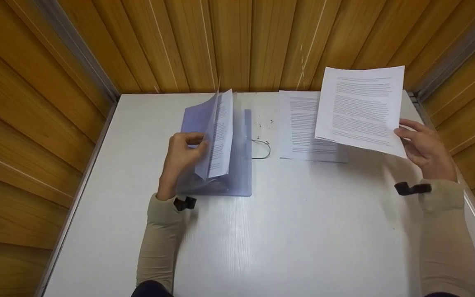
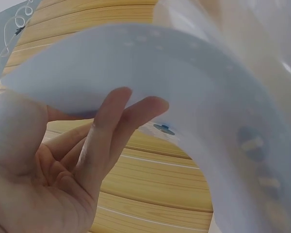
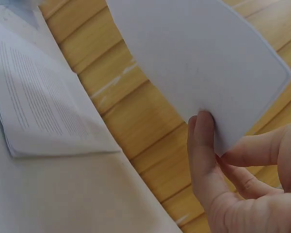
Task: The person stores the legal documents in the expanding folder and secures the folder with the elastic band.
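Observation:
A translucent bluish folder (image 1: 241, 181) lies on the left half of the table, its clear sleeves raised. The left hand (image 1: 182, 154) pinches the edge of a raised sleeve holding a printed page (image 1: 220, 136); in the left wrist view, thumb and fingers of the left hand (image 2: 82, 155) are on the curved pale sheet (image 2: 160, 63). In the right hand (image 1: 425, 144), printed paper (image 1: 361, 107) is pinched by its lower right corner, above the table. The right wrist view shows the right hand (image 3: 233, 170) gripping that corner of the paper (image 3: 199, 63).
Another stack of printed sheets (image 1: 303, 128) lies at the back of the white table (image 1: 287, 239), partly under the raised paper. A thin dark loop (image 1: 267, 149) sticks out from the folder's right side. Wooden panel walls (image 1: 229, 45) stand behind and on both sides.

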`<state>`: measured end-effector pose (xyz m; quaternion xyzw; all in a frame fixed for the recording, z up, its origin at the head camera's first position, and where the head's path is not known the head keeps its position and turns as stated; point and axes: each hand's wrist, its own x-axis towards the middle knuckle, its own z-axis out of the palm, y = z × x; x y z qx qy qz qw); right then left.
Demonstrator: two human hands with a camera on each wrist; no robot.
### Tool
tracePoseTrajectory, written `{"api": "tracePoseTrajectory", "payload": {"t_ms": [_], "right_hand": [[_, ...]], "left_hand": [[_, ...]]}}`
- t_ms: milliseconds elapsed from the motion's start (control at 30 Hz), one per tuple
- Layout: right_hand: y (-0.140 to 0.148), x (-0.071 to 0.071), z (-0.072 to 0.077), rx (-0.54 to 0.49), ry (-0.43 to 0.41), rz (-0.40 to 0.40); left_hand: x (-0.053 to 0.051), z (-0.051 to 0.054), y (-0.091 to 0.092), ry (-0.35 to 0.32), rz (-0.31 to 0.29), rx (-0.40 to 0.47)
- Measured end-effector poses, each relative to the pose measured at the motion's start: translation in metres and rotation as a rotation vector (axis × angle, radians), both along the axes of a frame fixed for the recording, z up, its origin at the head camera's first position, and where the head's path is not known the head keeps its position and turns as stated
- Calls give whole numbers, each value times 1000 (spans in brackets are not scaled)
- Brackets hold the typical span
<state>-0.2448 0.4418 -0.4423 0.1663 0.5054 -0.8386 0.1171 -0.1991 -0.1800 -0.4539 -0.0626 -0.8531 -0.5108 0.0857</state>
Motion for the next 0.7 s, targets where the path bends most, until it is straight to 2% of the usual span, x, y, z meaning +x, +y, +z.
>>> {"api": "tracePoseTrajectory", "payload": {"t_ms": [300,467,700], "right_hand": [[-33,3,-12,88,73,48],[-50,4,-17,71,110,72],[-72,6,-21,-27,146,104]], "left_hand": [[1,-2,1,1,19,1],[0,-2,2,4,15,-1],[1,-1,2,2,28,-8]]}}
